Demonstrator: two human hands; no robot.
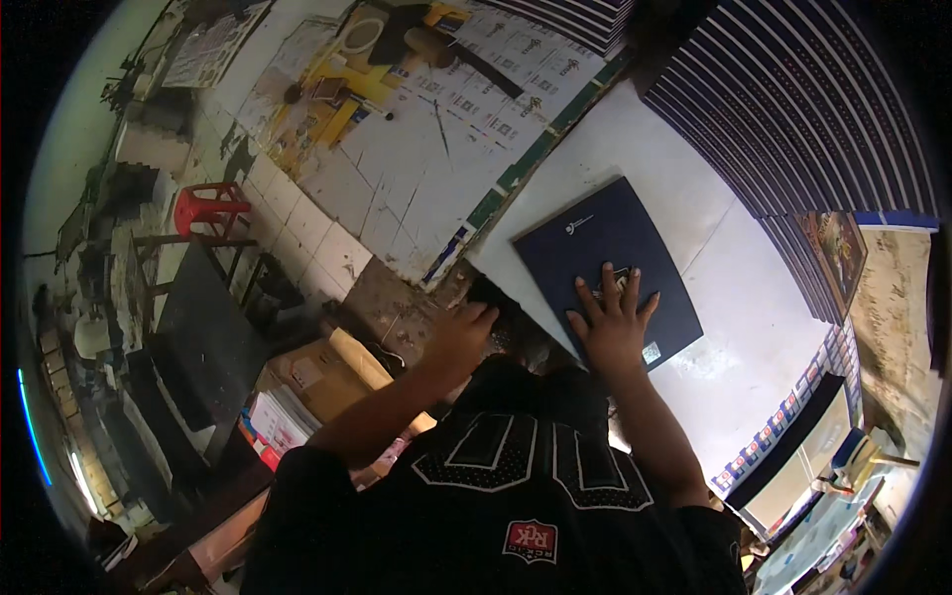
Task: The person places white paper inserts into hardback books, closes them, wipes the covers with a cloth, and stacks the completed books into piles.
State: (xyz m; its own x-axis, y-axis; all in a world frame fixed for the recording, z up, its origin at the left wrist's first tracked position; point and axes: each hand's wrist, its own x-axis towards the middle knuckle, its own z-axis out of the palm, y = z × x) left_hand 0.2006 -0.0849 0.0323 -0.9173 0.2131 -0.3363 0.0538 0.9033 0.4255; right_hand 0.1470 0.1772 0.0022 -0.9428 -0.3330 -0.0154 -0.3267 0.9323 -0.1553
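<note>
A dark blue hard-covered book or folder [605, 238] lies at an angle on the white tabletop [709, 372], near the edge closest to me. Its cover bears a small pale emblem and a light square sticker at a lower corner. My right hand [617, 322] rests flat on the cover, fingers spread, partly hiding a printed motif. Off the table's near edge, my left hand [462, 342] hovers over the dark gap between the two tables. Its fingers are curled in, and I see nothing held in them.
Tall stacks of dark blue books [793, 109] line the right side. A scratched work board [397, 188] at far left carries a tape roll [362, 36] and a hammer-like tool [431, 48]. A red stool [210, 208] and a cardboard box [317, 382] stand left.
</note>
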